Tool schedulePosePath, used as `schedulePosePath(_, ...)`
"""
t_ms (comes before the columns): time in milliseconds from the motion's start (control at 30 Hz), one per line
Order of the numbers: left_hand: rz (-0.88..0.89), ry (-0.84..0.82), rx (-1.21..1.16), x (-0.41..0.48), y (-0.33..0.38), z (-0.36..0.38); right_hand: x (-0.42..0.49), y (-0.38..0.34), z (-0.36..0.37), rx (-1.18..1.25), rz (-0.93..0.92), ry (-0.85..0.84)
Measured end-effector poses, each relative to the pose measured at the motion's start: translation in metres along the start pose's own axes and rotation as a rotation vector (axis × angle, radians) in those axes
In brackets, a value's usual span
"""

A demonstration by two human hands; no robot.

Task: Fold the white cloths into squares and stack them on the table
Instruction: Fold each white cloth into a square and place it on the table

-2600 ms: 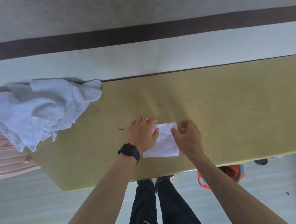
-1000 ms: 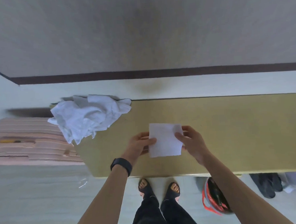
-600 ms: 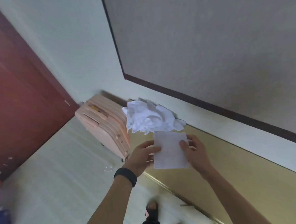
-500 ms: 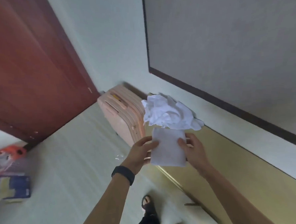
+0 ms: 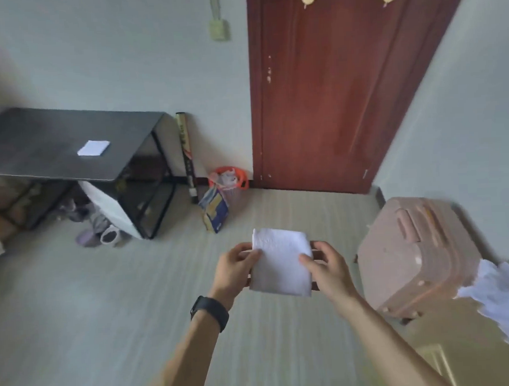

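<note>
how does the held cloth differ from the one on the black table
The held cloth is in the air, pinched at its sides by the left hand and right hand; the other cloth lies flat, untouched, on the black table. The held cloth is near, the other cloth far left. Both are white folded squares.

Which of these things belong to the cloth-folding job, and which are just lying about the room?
Part of the job:
- folded white cloth, pinched between the left hand and right hand
- folded square lying on the black table
- unfolded cloth pile

Just lying about:
- pink suitcase
- red door
- orange bin
- blue packet
- shoes
</note>
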State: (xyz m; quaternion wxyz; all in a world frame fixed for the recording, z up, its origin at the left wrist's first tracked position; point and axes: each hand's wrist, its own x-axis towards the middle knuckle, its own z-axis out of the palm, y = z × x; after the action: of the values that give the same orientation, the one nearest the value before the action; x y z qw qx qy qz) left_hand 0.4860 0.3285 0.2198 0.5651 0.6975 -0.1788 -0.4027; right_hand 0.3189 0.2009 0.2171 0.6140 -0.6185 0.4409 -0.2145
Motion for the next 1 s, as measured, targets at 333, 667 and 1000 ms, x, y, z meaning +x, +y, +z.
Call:
schedulePosePath(333,0.004,0.405,-0.077,0.03,0.002,-0.342,0.054,-0.077,0.353,-0.061,-0.053,-0.38)
schedulePosePath(667,0.016,0.615,-0.103,0.11,0.03,-0.525,0.138,-0.138,0.561,-0.073,-0.086,-0.537)
schedulePosePath(1000,-0.015,0.679,-0.068,0.273,0.08,-0.664,0.295,-0.2,0.722,-0.098,-0.096,-0.604)
